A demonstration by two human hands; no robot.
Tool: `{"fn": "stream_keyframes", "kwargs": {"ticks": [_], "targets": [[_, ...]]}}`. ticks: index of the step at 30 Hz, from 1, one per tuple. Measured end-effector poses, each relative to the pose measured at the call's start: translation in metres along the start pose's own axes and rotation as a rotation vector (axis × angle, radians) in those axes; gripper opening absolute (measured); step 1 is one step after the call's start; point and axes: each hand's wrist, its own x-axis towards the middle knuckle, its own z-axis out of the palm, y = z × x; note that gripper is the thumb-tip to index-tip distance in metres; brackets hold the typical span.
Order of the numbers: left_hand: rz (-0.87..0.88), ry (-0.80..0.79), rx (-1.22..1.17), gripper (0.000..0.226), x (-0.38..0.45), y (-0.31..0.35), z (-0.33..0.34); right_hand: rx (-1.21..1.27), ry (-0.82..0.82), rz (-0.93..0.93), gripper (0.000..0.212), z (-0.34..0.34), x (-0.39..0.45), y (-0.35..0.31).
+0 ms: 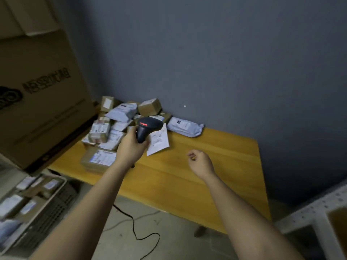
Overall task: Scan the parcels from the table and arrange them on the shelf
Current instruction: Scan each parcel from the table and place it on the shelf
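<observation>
A heap of small parcels [120, 117], brown boxes and white mailer bags, lies at the far left of the yellow wooden table [216, 166]. My left hand [131, 145] grips a black barcode scanner [147, 128] by its handle, its red window lit, over the heap's near edge. A white labelled parcel [159, 142] lies just right of the scanner. One white bag [185, 127] lies apart against the wall. My right hand [200, 162] hovers over the table with fingers loosely curled, holding nothing. A white metal shelf [311, 216] shows at the lower right.
Large cardboard boxes [37, 91] stand stacked at the left. Below them a grey crate [56, 199] holds several labelled parcels. The scanner's black cable [139, 233] trails across the floor under the table. A grey wall backs the table.
</observation>
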Motion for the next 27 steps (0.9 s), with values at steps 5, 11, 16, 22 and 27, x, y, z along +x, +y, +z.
{"fn": "stream_keyframes", "kwargs": {"ticks": [5,11,16,22,27], "targets": [[-0.032,-0.008,0.055,0.044,0.051,-0.038,-0.019,0.066,-0.056,0.054,0.018,0.052,0.036,-0.028],[-0.008,-0.040,0.078,0.042,0.115,-0.061,-0.005,0.154,-0.054,0.153,0.016,0.085,0.105,-0.029],[-0.011,-0.086,0.075,0.040,0.172,-0.072,0.016,0.273,-0.032,0.276,0.016,0.107,0.180,-0.021],[-0.042,-0.116,0.029,0.037,0.228,-0.085,0.041,0.261,-0.091,0.486,0.058,0.143,0.240,-0.005],[-0.055,-0.188,0.025,0.037,0.256,-0.099,0.054,0.358,-0.181,0.590,0.043,0.167,0.255,0.003]]}}
